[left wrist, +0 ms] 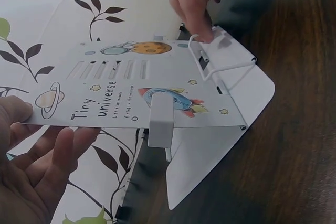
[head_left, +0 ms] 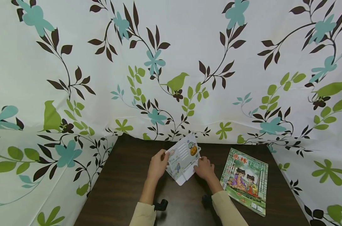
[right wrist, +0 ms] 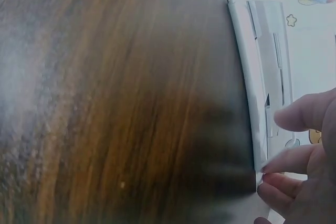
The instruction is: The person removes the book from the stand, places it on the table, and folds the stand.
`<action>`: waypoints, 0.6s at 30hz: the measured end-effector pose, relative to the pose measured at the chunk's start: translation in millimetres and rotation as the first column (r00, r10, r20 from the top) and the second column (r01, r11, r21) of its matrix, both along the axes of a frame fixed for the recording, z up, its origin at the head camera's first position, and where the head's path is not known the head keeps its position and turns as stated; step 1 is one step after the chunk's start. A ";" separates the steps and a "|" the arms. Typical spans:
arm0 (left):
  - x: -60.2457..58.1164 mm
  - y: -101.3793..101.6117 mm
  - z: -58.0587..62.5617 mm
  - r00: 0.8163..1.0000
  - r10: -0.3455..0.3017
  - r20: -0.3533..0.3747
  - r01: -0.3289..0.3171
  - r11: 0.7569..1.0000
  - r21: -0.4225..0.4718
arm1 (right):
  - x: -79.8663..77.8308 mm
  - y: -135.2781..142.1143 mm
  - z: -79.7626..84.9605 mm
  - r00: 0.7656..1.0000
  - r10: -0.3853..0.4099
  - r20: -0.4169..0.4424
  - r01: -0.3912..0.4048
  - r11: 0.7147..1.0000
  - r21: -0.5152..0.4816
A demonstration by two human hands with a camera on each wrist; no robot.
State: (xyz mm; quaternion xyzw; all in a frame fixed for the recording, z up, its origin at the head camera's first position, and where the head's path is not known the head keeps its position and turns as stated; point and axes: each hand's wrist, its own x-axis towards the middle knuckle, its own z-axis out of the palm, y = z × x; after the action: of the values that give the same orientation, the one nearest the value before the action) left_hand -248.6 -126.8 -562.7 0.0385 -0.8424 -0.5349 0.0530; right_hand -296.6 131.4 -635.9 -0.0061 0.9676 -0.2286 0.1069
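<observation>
A white book stand [head_left: 183, 157] printed with "Tiny universe", a planet and a rocket is held tilted over the dark table. My left hand [head_left: 158, 164] pinches one side edge of its panel, thumb above and fingers beneath in the left wrist view. The panel stands folded up from a white base plate [left wrist: 257, 85]. A wire page holder [left wrist: 231, 68] crosses the front, and a white block-shaped part [left wrist: 161, 119] juts from the near side. My right hand [head_left: 204, 168] pinches the stand's lower edge near that wire; in the right wrist view its thumb and fingers [right wrist: 294, 161] close on the edge.
To the right, a green illustrated magazine [head_left: 245, 182] lies on the dark wooden table [head_left: 117, 194]. A white cloth [head_left: 187, 103] patterned with leaves and birds hangs behind the table and along its sides.
</observation>
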 end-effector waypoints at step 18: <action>21.9 8.8 -7.4 0.996 0.042 -0.079 -0.041 0.999 0.019 | -8.9 -0.6 -3.6 0.999 0.049 0.018 -0.048 0.999 -0.007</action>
State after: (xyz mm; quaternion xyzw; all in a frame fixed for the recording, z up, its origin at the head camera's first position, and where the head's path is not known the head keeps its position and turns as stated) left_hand -226.6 -118.1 -570.1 0.0350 -0.8341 -0.5419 0.0972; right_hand -305.5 130.8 -639.5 -0.0279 0.9655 -0.2290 0.1210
